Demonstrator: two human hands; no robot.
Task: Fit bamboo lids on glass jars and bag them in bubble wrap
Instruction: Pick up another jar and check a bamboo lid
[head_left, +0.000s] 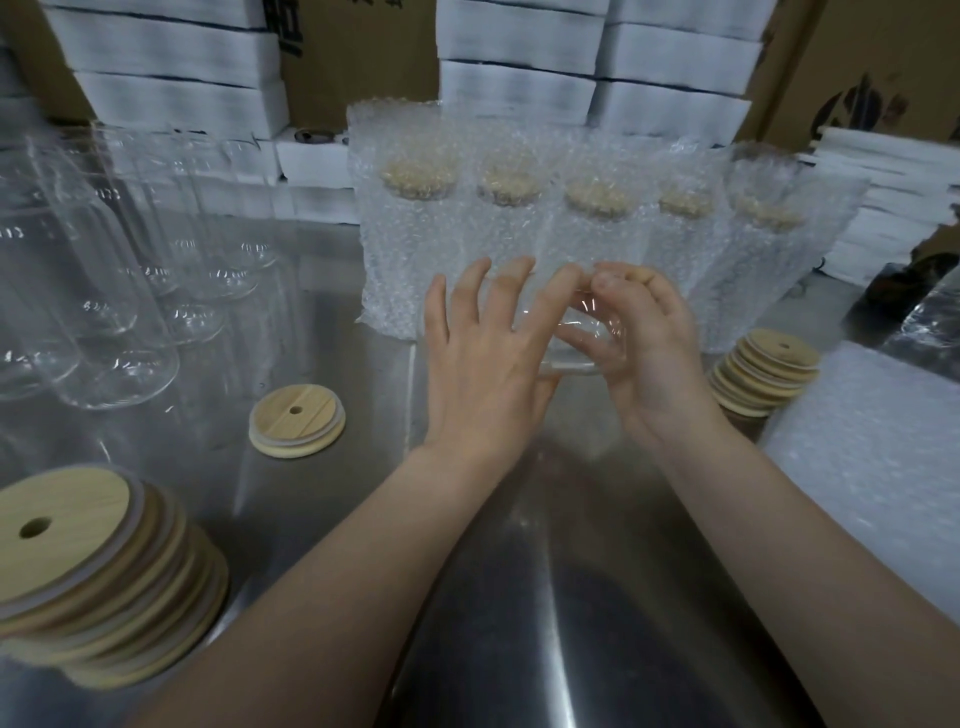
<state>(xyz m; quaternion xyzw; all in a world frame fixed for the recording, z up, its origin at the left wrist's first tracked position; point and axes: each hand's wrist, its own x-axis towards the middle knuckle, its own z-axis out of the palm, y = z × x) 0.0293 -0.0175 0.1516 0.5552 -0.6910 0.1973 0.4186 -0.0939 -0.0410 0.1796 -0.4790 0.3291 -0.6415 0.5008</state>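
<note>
at 8 o'clock on the steel table (519, 597), a stack of bamboo lids (88, 566) is sitting. at centre, the left hand (483, 358) is pressing spread fingers against a glass jar (584, 335), and the right hand (649, 353) is gripping it with curled fingers. bagged jars (597, 223) are standing at 12 o'clock.

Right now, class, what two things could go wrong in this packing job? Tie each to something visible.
The glass jar is gripped mainly by the right hand; the left hand has spread fingers, so it might slip onto the steel table. The bagged jars stand close behind; a knock could topple them.
</note>
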